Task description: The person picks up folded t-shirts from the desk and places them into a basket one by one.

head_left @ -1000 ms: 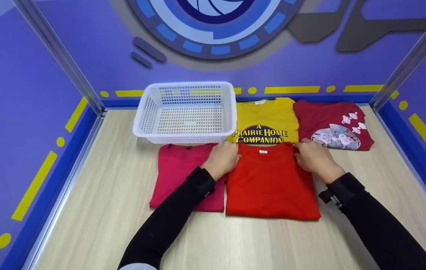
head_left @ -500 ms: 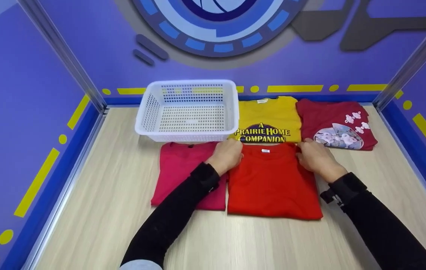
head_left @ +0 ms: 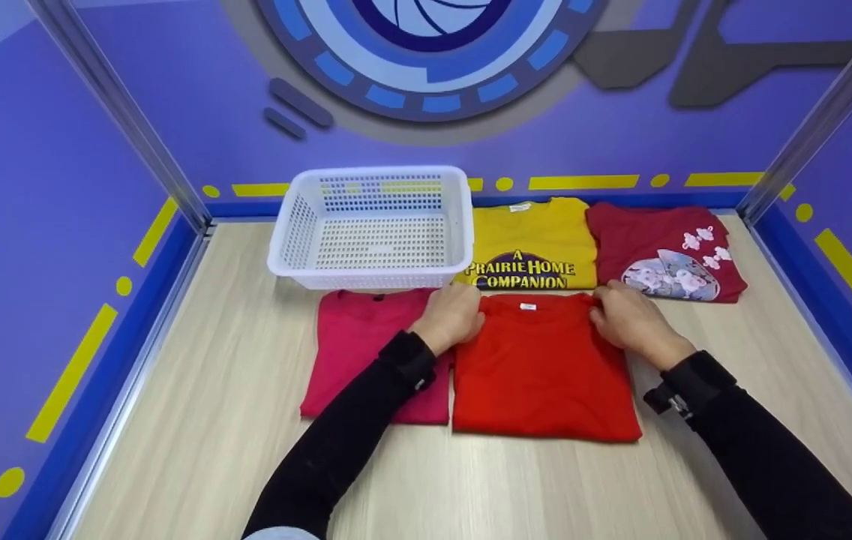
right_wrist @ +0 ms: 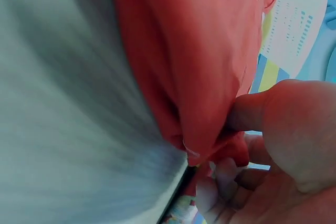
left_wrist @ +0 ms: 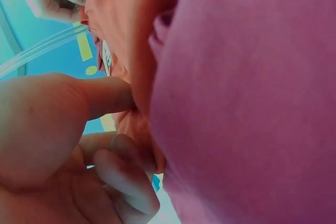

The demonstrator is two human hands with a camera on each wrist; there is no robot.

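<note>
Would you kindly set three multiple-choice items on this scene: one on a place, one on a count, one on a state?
1. The white basket stands:
A. left of the yellow shirt
B. on the red shirt
C. nearest the camera

2. Folded shirts on the table:
A. two
B. four
C. six

3. Both hands, left hand and right hand:
A. lie flat on bare table
B. pinch the red shirt's far corners
C. hold the basket

Answers: 1 A, the basket's right wall adjoins the yellow shirt. 2 B, pink, red, yellow, maroon. 3 B, both wrist views show thumb and fingers closed on red cloth.
</note>
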